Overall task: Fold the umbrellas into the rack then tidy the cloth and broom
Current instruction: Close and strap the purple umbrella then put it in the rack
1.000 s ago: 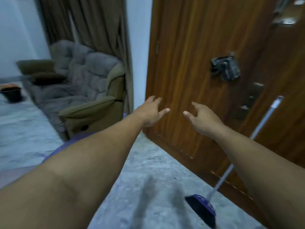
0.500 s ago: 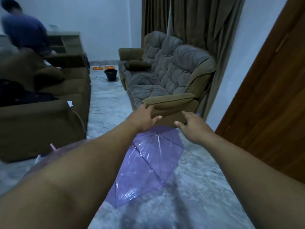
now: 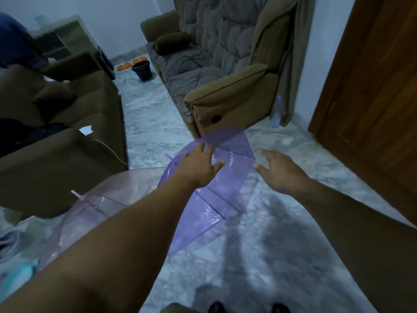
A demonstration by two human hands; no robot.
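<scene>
Reaching both bare hands out over two open umbrellas lying on the marble floor (image 3: 282, 233).

Around me I see a brown sofa (image 3: 56, 136) on the left, a grey padded sofa (image 3: 214, 71) ahead whose armrest crowds the purple umbrella's far edge, and a wooden door (image 3: 372, 86) on the right. The purple umbrella (image 3: 214, 199) lies open in front of me, its see-through canopy spread wide and running from near my feet toward the grey sofa, tip pointing up and left. A pink see-through umbrella (image 3: 94, 211) lies just beside it on the left, tip toward the brown sofa. A black bucket (image 3: 141, 70) stands farther back, a plastic bottle (image 3: 277, 114) by the curtain. My left hand (image 3: 198, 164) hangs over the purple canopy, fingers spread, holding nothing; I cannot tell if it touches. My right hand (image 3: 278, 169) hovers beside its edge, fingers wide and empty.
</scene>
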